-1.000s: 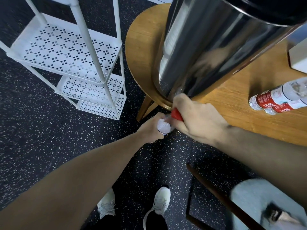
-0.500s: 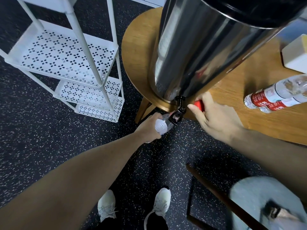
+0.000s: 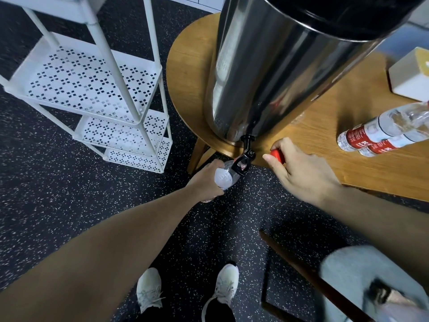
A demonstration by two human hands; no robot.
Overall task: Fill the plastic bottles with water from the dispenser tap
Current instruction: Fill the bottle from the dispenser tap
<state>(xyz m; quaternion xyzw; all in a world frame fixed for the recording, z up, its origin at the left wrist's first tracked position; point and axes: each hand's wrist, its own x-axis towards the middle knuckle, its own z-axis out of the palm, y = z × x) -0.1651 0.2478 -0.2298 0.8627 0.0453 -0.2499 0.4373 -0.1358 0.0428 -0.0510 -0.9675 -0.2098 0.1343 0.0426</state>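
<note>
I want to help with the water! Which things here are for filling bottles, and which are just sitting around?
For the job: bottle in left hand, tap, dispenser, red cap in right hand, two bottles lying on the table.
Sitting around: white rack, white box.

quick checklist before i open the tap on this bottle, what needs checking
1. Bottle under the tap: ok, its top sits right below the spout.
2. Left hand grips the bottle: ok, fingers wrapped around it.
3. Cap off: ok, the right hand holds a red cap at the table edge.
4. Right hand free for the tap: not ok, it is off the tap and busy with the cap.
5. Water flowing or fill level: cannot tell.
6. Spare bottles out of the way: ok, lying on the table to the right.
</note>
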